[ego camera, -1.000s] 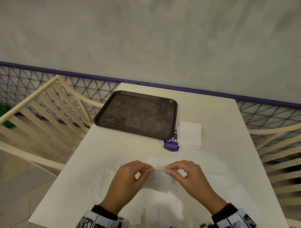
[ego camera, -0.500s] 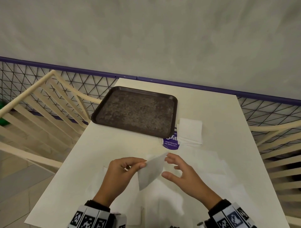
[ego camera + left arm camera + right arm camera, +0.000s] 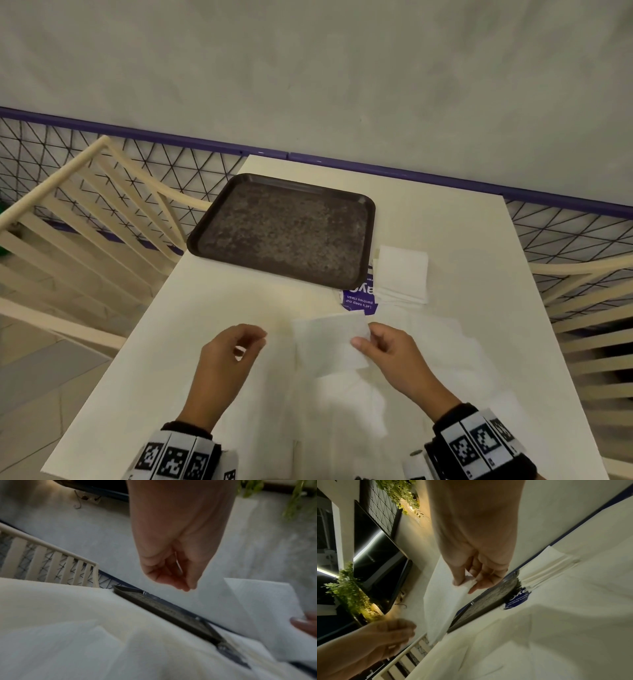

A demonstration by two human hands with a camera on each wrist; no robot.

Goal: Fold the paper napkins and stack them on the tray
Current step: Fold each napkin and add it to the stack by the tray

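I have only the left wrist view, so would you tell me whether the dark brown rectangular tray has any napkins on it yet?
Observer: No, in the head view the dark brown rectangular tray holds nothing.
Operator: Thank you. Is anything folded so far?
Observer: Yes, a stack of white folded napkins lies on the cream table, just right of the tray.
Operator: And what is happening at my frame's right edge?
Observer: The right hand pinches a white paper napkin by its right edge. The left hand holds nothing.
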